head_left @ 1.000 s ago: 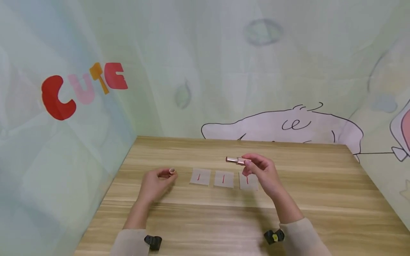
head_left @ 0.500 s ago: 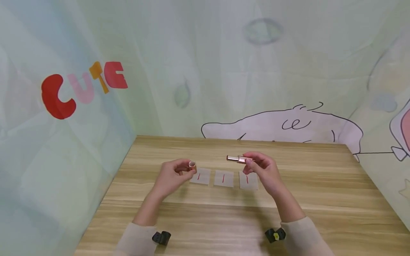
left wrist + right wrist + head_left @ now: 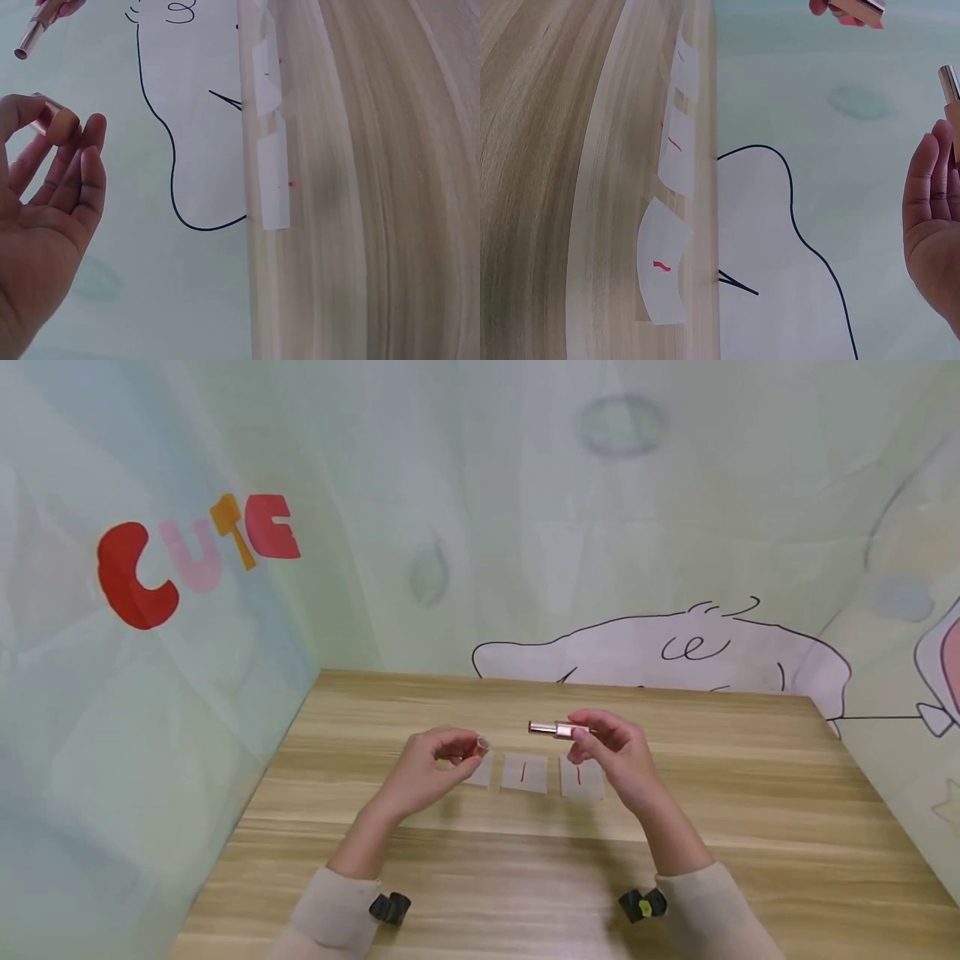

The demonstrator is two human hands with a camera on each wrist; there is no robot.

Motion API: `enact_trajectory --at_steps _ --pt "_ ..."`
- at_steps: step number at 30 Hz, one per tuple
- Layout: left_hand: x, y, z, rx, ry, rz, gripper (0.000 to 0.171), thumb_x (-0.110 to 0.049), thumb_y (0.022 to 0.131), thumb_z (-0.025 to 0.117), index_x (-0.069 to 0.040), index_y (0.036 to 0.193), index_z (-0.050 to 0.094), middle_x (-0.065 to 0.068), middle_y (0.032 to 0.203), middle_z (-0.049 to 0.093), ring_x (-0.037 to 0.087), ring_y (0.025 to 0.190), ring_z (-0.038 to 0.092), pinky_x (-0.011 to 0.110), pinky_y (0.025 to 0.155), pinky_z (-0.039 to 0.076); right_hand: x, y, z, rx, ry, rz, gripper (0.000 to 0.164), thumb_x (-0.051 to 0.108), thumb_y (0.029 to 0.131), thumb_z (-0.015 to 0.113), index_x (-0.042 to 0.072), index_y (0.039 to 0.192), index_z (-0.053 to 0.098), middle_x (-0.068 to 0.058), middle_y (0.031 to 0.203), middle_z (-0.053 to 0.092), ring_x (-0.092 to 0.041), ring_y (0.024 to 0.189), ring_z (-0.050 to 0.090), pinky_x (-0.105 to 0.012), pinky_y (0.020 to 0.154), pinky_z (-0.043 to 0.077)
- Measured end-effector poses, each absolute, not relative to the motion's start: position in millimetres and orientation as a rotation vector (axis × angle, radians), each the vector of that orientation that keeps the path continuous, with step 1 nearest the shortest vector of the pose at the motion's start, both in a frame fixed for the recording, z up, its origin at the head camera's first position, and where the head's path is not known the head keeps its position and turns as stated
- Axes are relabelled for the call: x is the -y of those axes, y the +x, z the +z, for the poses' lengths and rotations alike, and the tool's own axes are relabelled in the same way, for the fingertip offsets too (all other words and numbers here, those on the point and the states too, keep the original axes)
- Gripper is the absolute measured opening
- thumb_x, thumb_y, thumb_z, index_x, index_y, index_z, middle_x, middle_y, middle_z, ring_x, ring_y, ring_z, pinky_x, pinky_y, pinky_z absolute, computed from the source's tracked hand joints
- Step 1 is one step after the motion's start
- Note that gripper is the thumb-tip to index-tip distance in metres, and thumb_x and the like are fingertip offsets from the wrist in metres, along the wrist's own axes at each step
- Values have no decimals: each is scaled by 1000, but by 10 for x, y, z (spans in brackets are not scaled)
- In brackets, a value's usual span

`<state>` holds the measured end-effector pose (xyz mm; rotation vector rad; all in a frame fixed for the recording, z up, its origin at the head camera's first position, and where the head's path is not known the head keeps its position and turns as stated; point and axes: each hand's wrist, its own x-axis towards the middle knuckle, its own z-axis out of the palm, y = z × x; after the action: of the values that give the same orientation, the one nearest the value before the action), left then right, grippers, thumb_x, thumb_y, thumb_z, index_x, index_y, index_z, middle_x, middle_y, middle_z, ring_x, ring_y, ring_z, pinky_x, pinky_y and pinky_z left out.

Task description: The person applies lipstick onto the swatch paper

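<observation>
My right hand (image 3: 618, 764) pinches a rose-gold lipstick (image 3: 558, 730) by its base, its shiny metal tube pointing left. Between thumb and fingers of my left hand (image 3: 431, 772) is the lipstick cap (image 3: 481, 747), its open end facing up and toward the lipstick. A short gap separates cap and tube. Both hands are raised over the table. In the left wrist view the cap (image 3: 61, 126) shows its rounded closed end, with the lipstick tube (image 3: 28, 41) above it. The right wrist view has the lipstick (image 3: 951, 90) at its right edge.
Three white paper squares lie in a row on the wooden table (image 3: 495, 877): a middle one (image 3: 517, 783), a right one (image 3: 573, 787) and a left one (image 3: 480, 772) partly behind my left hand. Red strokes mark them. Printed cloth walls (image 3: 450, 527) stand at the table's back and left.
My left hand has moved right and slightly up with the cap, from beside the left paper to in front of it, closer to the lipstick. The right hand has stayed almost in place.
</observation>
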<state>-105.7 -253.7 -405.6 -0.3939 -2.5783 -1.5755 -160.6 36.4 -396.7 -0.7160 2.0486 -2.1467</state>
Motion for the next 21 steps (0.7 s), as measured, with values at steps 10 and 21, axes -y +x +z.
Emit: enact_trajectory --at_steps 10,21 --pt "2493 -1097 -3913 2578 -425 -1653 21 -12 94 73 -11 115 74 -1 103 69 18 88 61 27 72 52 -326 -1576 -3916 -2141 -781 -2022 23 1 98 64 -11 117 63 1 91 72 -13 72 67 -25 67 58" --pt "2467 -1131 -3825 2576 -504 -1681 22 -12 93 73 -6 114 75 2 104 69 18 86 57 28 70 48 -289 -1562 -3856 -2213 -864 -1936 23 0 96 66 -8 117 64 1 89 70 -15 72 67 -24 63 55"
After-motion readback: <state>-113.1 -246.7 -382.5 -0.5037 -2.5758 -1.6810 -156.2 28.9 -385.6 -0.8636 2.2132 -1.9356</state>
